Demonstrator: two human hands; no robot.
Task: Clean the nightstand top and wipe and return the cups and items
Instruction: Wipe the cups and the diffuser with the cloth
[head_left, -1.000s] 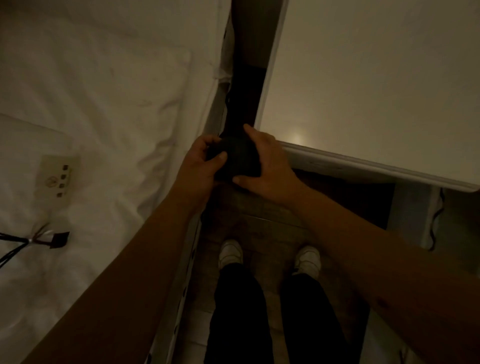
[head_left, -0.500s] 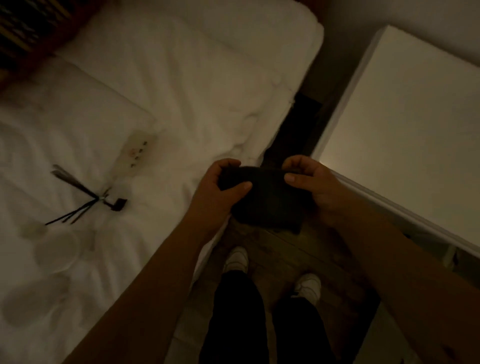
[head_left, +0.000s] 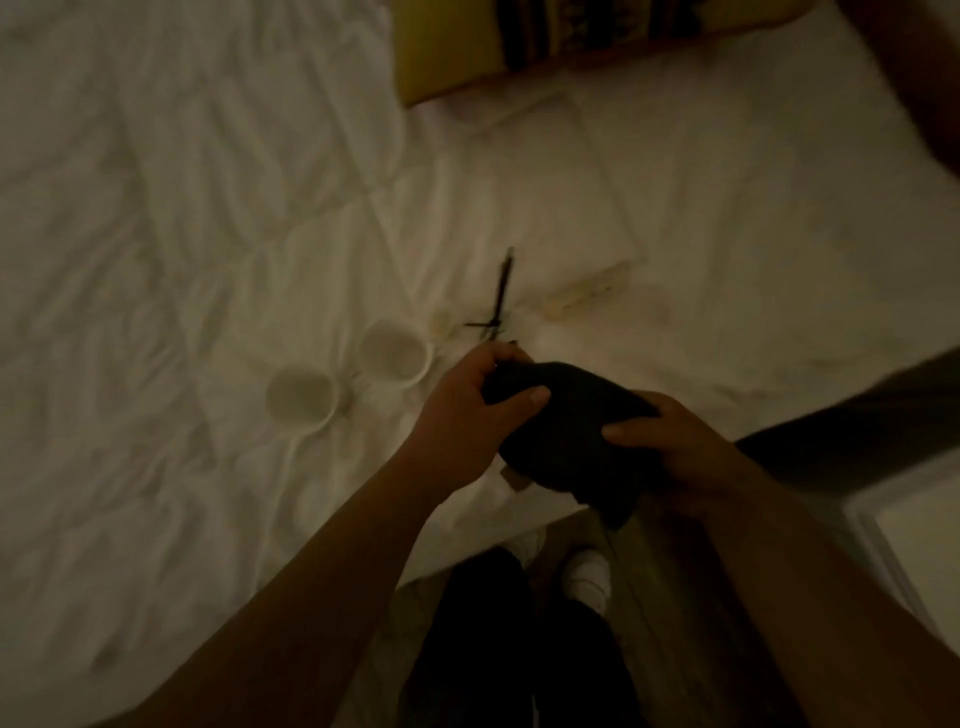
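I'm gripping the dark cloth (head_left: 566, 431) w/ left hand (head_left: 467, 410) & right hand (head_left: 670, 441) — refolding to a clean face before wiping the two cups (head_left: 353, 376) on the bed (head_left: 182, 260).

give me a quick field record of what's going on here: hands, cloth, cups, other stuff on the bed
left hand: grips one end of the dark cloth
right hand: grips the other end
dark cloth: bunched between both hands, above the bed edge
cups: two white cups, side by side on the white bedding
other items: dark thin cable-like item and a pale blurred flat item beyond the cups
nightstand: corner visible at right
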